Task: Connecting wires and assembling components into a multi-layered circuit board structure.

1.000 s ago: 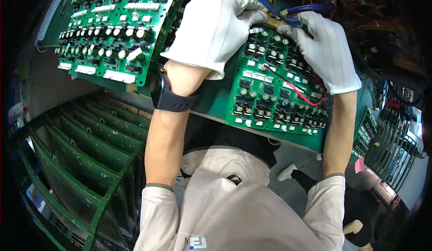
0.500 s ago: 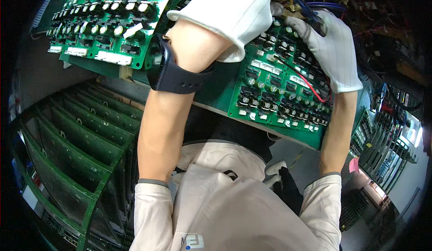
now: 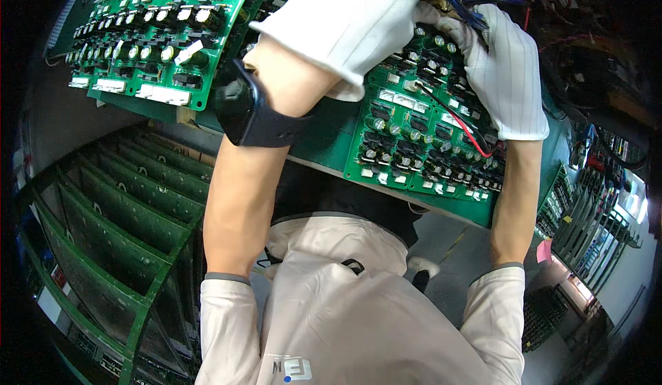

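Observation:
Both my hands wear white ribbed gloves and meet at the far edge of a green circuit board [image 3: 414, 133]. My left hand [image 3: 369, 23] reaches across from the left, its fingers bent in by the wires and partly hidden; what they hold does not show. My right hand [image 3: 509, 74] is closed, thumb and fingers pinched on a bundle of blue wires [image 3: 460, 9] by its fingertips. A red and black cable [image 3: 460, 124] is plugged into a white connector on the board and loops toward my right wrist. A dark watch is on my left wrist.
Another populated green board [image 3: 158, 47] lies at the left on the green bench [image 3: 324, 143]. Below it stands a green slotted rack [image 3: 124, 226]. Dark tangled wiring [image 3: 586, 61] fills the far right. More boards stand in racks [image 3: 593, 226] at the right.
My right hand's thumb and fingers have come together at the blue wires. My left hand has shifted slightly left. The boards appear a little lower left in view.

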Demonstrator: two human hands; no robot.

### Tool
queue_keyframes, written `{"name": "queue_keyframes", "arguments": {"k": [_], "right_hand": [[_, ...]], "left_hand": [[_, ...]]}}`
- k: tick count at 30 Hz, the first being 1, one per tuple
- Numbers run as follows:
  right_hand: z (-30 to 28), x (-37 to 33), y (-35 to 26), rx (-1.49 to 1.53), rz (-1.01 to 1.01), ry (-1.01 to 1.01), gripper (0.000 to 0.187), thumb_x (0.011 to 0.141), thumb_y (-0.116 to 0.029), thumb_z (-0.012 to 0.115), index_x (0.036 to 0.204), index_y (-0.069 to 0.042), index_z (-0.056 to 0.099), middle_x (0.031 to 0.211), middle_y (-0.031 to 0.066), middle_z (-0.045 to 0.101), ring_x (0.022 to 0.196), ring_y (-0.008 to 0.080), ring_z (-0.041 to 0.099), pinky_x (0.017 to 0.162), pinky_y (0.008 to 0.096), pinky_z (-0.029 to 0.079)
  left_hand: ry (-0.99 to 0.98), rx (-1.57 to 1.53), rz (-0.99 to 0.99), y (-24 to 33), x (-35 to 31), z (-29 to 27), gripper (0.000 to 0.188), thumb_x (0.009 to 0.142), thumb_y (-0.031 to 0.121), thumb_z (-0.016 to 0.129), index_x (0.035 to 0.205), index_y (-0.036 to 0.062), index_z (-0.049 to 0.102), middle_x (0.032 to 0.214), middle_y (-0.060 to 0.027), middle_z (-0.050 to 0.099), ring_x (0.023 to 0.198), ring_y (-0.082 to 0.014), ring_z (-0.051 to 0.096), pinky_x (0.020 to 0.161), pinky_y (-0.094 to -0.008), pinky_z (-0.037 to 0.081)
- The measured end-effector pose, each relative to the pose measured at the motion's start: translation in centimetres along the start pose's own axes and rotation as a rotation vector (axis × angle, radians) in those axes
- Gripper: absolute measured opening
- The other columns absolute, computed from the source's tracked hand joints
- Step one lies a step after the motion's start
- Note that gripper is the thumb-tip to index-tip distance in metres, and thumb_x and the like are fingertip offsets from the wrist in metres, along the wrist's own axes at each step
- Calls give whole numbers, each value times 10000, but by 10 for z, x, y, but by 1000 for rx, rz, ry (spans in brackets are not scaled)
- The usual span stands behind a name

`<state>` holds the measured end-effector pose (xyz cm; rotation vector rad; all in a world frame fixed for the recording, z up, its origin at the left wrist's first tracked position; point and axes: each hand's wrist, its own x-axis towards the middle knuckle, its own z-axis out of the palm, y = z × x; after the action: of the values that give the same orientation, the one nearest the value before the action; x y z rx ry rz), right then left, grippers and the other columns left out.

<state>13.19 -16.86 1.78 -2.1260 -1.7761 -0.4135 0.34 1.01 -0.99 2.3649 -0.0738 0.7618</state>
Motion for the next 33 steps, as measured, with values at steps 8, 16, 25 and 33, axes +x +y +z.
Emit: {"name": "queue_keyframes", "arguments": {"k": [8,16,25,33], "right_hand": [[-6,3,-9,-10,209,-127,145,905,-91,698,999,5,642,811,198,647,700,385,625,610,413,489],[-16,-4,10,263,267,-131,260,991,-240,621,1094,-5,663,829,135,673,642,260,645,600,327,498],[-17,-3,10,261,461,-227,356,975,-352,660,1053,-7,694,691,57,600,530,108,530,512,274,426],[-19,-1,4,276,558,-256,317,958,-306,680,1101,-24,704,749,86,649,584,129,558,557,285,441]], "left_hand": [[-37,-98,-45,-1,6,3,138,854,93,646,963,9,656,916,-215,675,837,-399,648,728,-452,517],[-232,-15,-364,28,31,-7,134,845,57,622,950,-20,653,902,-232,673,831,-420,641,723,-453,512],[-89,-119,-301,17,18,-20,191,830,120,704,806,-63,654,683,-244,598,581,-365,580,567,-403,461],[-133,-115,-335,18,22,-22,200,831,144,706,828,-54,684,707,-258,603,586,-363,596,563,-401,463]]}}
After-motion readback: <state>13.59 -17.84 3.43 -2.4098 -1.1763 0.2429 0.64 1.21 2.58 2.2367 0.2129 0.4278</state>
